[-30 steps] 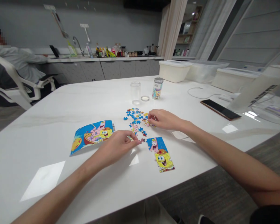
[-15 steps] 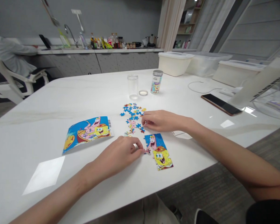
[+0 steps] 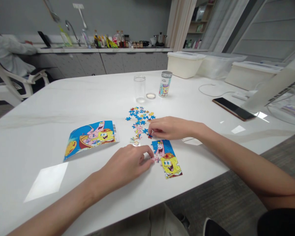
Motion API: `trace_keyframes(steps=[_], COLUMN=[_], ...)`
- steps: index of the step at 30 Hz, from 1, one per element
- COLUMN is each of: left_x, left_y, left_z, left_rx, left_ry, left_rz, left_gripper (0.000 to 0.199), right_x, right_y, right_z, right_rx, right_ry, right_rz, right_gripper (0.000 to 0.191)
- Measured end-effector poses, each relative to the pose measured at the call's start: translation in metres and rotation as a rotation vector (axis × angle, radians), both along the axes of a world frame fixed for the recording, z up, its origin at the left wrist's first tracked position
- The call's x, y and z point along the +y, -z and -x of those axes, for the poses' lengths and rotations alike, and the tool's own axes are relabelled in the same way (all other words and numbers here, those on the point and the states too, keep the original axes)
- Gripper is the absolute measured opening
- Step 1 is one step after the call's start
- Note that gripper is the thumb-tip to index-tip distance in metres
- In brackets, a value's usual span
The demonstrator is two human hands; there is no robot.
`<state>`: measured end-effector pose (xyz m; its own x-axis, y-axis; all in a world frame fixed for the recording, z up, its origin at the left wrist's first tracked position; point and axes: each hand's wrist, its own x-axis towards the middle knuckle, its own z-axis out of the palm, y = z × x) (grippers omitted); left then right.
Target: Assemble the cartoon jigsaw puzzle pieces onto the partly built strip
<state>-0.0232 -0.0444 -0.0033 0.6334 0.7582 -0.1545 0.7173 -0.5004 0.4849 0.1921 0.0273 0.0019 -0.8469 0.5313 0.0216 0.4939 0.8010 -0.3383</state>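
A partly joined jigsaw puzzle (image 3: 170, 164), with a pink starfish and a yellow sponge character on blue, lies flat near the table's front edge. At its left edge my left hand (image 3: 129, 160) pinches a small pinkish puzzle piece (image 3: 155, 159) between thumb and forefinger, close to or touching the joined part. My right hand (image 3: 166, 127) rests just above the puzzle with its fingers curled together beside the loose puzzle pieces (image 3: 139, 118); whatever is under its fingertips is hidden. Left of the hands lies a curled picture sheet (image 3: 90, 137) with the same characters.
Behind the pieces stand a clear jar (image 3: 140, 89), its lid (image 3: 150, 96) and a printed canister (image 3: 165, 84). A phone (image 3: 233, 108) and a white cable lie right, with lidded bins (image 3: 185, 65) at the back. A person (image 3: 9, 52) sits far left.
My left hand has shifted slightly right with the piece, towards the joined puzzle. My right hand stays nearly in place. The view has tilted a little.
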Motion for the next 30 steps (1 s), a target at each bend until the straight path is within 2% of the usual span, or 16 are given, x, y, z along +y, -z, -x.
trace_keyframes(steps=[4, 9, 12, 14, 20, 30], left_x=[-0.002, -0.002, 0.002, 0.004, 0.006, 0.002], left_y=[0.0, -0.004, -0.006, -0.005, -0.002, 0.002], left_z=[0.0, 0.007, 0.013, 0.015, 0.015, 0.014], left_rx=[-0.014, -0.023, 0.064, 0.16, 0.266, 0.233], left_ry=[0.003, -0.046, -0.094, -0.102, -0.077, -0.084], left_rz=[-0.012, -0.14, -0.275, -0.301, -0.263, -0.365], left_gripper=[0.024, 0.026, 0.03, 0.03, 0.028, 0.029], right_x=[0.001, 0.003, 0.004, 0.004, 0.004, 0.005], right_y=[0.0, -0.002, -0.004, -0.005, -0.003, 0.0], right_z=[0.0, -0.002, -0.002, -0.002, -0.002, 0.0], right_rx=[-0.022, -0.019, -0.031, -0.039, -0.051, -0.085], right_ry=[0.054, 0.297, 0.427, 0.484, 0.516, 0.542], right_rz=[-0.02, -0.176, -0.218, -0.22, -0.17, -0.167], right_gripper=[0.016, 0.017, 0.017, 0.017, 0.018, 0.02])
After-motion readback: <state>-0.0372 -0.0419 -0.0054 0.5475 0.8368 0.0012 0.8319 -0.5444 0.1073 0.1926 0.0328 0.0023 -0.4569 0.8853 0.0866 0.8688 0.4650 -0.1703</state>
